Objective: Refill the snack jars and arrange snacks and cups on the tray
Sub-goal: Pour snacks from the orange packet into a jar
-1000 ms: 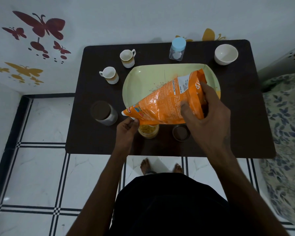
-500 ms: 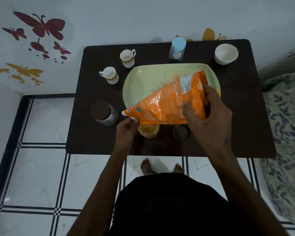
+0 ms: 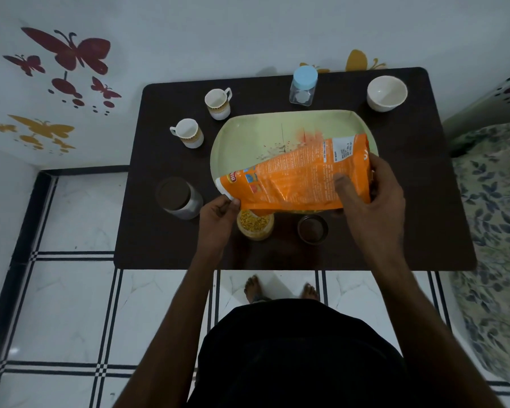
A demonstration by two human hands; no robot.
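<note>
Orange snack packet (image 3: 295, 181) tilted over open jar (image 3: 255, 224) of yellow snack, right hand (image 3: 371, 195) gripping its raised end, left hand (image 3: 218, 212) pinching its low corner, packet hiding part of green tray (image 3: 248, 134), loose brown lid (image 3: 312, 229) beside jar, brown-lidded jar (image 3: 178, 197) left, two cups (image 3: 218, 103), blue-lidded jar (image 3: 303, 85) and white bowl (image 3: 387, 93) behind on dark tabletop (image 3: 424, 201).

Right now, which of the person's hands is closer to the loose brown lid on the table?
The right hand. It grips the orange packet just above the lid; the left hand pinches the packet's corner beyond the open jar.

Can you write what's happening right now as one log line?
step: pouring | bag over jar | left hand: bag corner | right hand: bag end | tray: empty
</note>
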